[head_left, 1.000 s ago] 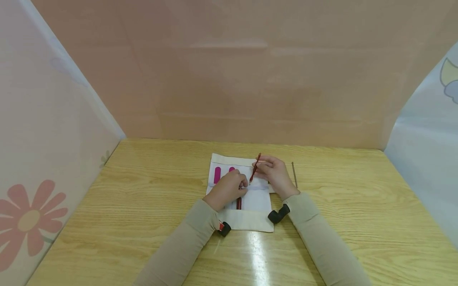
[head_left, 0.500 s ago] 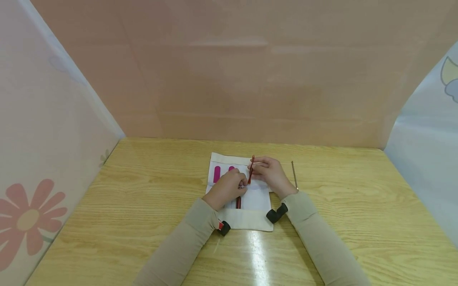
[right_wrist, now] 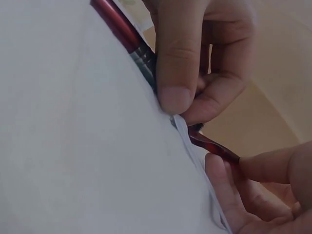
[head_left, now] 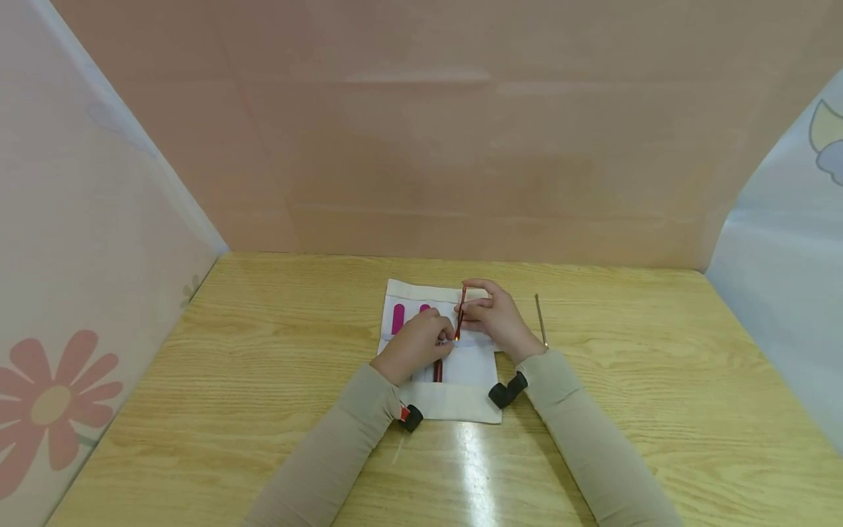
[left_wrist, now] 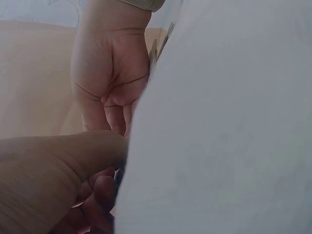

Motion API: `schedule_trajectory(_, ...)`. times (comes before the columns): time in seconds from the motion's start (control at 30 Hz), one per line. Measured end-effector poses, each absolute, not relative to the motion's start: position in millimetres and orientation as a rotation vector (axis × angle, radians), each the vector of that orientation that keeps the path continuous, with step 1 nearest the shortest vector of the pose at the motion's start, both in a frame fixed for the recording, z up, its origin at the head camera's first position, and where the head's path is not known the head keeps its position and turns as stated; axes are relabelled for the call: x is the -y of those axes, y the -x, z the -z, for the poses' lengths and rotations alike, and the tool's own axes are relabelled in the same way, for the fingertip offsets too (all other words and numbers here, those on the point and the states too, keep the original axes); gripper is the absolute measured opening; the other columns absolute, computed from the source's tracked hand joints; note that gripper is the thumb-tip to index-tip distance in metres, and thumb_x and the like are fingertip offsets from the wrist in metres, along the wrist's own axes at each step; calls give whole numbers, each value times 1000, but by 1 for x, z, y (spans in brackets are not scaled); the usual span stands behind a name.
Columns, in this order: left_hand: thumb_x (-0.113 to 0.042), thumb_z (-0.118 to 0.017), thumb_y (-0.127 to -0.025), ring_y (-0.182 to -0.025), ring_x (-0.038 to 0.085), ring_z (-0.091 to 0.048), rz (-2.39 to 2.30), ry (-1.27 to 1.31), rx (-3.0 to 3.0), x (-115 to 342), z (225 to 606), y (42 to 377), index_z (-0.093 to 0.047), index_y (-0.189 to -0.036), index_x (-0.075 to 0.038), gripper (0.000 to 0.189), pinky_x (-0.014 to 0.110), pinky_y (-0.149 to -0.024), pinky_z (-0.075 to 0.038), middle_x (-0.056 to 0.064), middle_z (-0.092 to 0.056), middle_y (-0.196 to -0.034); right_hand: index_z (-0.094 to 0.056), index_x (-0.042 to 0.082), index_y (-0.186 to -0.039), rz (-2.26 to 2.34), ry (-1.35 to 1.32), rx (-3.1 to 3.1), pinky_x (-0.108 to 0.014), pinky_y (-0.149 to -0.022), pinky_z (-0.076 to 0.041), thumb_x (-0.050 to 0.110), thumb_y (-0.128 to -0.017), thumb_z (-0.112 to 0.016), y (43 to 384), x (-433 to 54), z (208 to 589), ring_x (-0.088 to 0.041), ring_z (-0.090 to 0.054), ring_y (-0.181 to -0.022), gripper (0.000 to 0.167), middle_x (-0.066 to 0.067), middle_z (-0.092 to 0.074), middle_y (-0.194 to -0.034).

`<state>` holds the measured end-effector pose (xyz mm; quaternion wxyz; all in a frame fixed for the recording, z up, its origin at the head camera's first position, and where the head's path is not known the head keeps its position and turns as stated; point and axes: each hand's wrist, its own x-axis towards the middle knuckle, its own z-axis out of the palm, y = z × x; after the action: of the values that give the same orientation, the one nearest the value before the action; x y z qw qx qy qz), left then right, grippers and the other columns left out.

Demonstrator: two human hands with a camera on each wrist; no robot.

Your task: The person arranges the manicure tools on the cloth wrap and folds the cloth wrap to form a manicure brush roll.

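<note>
A white cloth case (head_left: 474,366) with pockets lies on the table under both hands. My left hand (head_left: 415,340) pinches the edge of a pocket, its thumb on the near side in the right wrist view. A red-handled brush (right_wrist: 117,24) with a dark metal collar sits in the cloth beside that thumb. My right hand (head_left: 494,315) holds a slim dark red tool (right_wrist: 214,147) between thumb and fingers. The tool stands nearly upright, its lower end right at the pocket edge. In the left wrist view the white cloth hides the tool.
A thin metal stick (head_left: 541,320) lies on the wooden table (head_left: 658,380) to the right of the case. Pink strips (head_left: 398,319) show in the upper left of the case. A tan backdrop (head_left: 461,146) stands behind, with printed sheets at both sides.
My right hand has moved slightly left, turning the red tool more upright with its lower end at the pocket edge. The forefinger has risen to the tool's top. My left hand has stayed in place.
</note>
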<state>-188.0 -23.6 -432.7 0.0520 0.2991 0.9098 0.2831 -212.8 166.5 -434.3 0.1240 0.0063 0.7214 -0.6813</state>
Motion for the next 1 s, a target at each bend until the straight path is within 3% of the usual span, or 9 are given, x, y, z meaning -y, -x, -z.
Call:
schedule_trajectory(0.3, -7, -70, -91, -77, 16, -50, -873, -934, -2768, 24, 435, 190, -72, -90, -4, 3, 26, -72, -44, 2, -52, -84, -47, 3, -147, 1941, -40, -2197, -28, -73, -59, -4, -100, -56, 214, -161, 437, -14, -70, -76, 48, -18, -71, -99)
schedule_trajectory(0.6, -6, -70, -91, -78, 15, -50, -896, -895, -2754, 22, 434, 188, -73, -90, -7, 3, 26, -75, -46, 1, -53, -86, -49, 1, -144, 1821, 71, -2223, -33, -77, -60, 1, -101, -58, 212, -166, 437, -18, -71, -82, 44, -26, -68, -110)
schedule_trajectory(1.0, -7, -70, -92, -79, 14, -50, -902, -885, -2756, 23, 432, 188, -74, -91, -6, 4, 25, -76, -46, 1, -54, -85, -63, -6, -119, 1732, 91, -2343, -32, -71, -60, 8, -99, -62, 209, -166, 434, -20, -70, -77, 24, -19, -69, -99)
